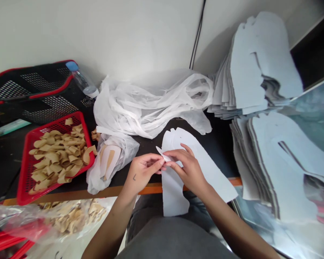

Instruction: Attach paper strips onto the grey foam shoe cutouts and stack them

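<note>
My left hand (144,171) and my right hand (188,166) meet over the front of the table. Both pinch a small white rounded piece (164,155) between their fingertips; it looks thin and slightly bent. Under my hands lies a white U-shaped cut sheet (210,171), perhaps a shoe-upper part, with notches along its curved top. Its two legs hang past the table's front edge towards my lap. Left of my hands, a clear plastic bag (128,145) holds white oval pieces (110,158) with a tan strip showing.
A red basket (24,169) full of curled tan pieces (59,153) stands at the left. Behind it are a black basket (43,81) and a bottle (82,80). Crumpled white plastic (151,104) lies along the wall. Stacks of similar sheets (259,64) rise at the right.
</note>
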`<state>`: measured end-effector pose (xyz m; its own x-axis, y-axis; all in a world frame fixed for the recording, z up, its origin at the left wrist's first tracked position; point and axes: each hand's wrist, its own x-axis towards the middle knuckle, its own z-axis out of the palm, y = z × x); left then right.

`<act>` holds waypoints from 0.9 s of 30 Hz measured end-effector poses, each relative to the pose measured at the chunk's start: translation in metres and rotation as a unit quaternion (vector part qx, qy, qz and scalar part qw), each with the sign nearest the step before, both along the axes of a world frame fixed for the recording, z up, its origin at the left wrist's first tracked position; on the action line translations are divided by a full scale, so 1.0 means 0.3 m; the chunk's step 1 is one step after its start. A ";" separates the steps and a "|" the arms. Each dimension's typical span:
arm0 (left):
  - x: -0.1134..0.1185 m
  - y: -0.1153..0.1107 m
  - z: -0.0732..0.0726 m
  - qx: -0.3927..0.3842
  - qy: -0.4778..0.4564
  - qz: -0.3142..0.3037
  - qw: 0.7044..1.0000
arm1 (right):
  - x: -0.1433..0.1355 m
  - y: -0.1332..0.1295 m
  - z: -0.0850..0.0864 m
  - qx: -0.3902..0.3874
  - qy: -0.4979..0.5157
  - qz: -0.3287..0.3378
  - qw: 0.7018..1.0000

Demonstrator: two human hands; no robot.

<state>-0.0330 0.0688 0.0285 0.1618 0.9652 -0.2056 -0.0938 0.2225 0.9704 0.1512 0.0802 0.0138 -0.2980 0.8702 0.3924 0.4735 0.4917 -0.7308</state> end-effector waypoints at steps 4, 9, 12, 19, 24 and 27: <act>0.008 0.003 -0.005 0.015 0.005 0.018 1.000 | 0.001 0.001 0.000 0.008 -0.001 0.012 1.000; 0.022 0.010 -0.015 0.042 0.007 0.042 0.998 | 0.003 0.002 0.011 0.036 -0.026 0.025 0.999; 0.030 0.006 -0.010 0.052 0.031 0.054 0.997 | 0.005 -0.004 0.014 0.065 -0.033 0.012 0.997; 0.040 -0.016 0.006 0.119 0.138 0.057 0.982 | 0.010 -0.032 0.044 0.036 -0.013 0.000 0.999; 0.043 -0.027 0.009 0.142 0.183 0.047 0.972 | 0.010 -0.024 0.068 0.027 -0.028 -0.028 0.999; 0.046 -0.032 0.011 0.144 0.182 0.056 0.971 | 0.013 -0.010 0.067 0.012 -0.003 -0.056 0.998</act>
